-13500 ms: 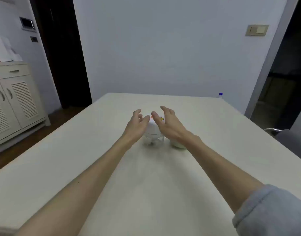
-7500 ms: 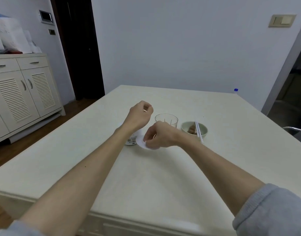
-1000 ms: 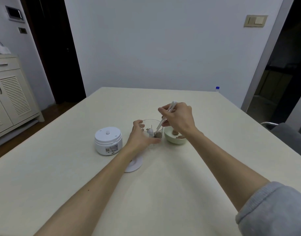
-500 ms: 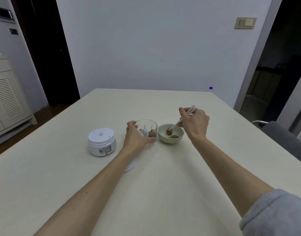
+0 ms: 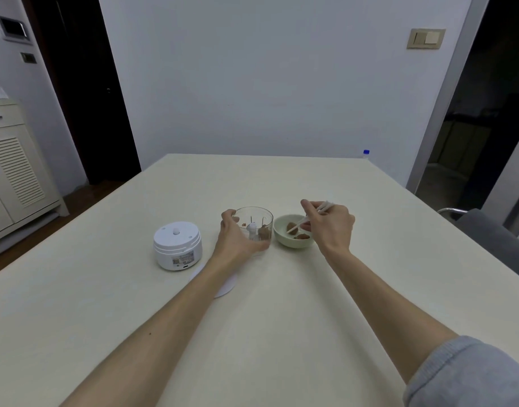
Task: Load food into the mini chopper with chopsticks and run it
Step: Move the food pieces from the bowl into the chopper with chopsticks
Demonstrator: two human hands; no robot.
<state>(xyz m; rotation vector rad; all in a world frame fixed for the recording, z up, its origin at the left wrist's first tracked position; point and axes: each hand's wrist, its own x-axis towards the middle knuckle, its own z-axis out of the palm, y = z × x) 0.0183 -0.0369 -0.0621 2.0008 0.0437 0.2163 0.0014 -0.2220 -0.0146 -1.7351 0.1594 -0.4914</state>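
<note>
— Where did the single head view look from?
— From above the near table (image 5: 281, 333) edge, facing forward and down; forearms close, far wall distant.

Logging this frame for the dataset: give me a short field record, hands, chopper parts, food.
left hand: grips the glass chopper cup
right hand: holds chopsticks, tips in the green bowl
cup contents: brown food piece beside the blade post
bowl contents: brown food pieces
motor unit: off the cup, on the table to its left
white disc: flat on table, partly under left forearm
</note>
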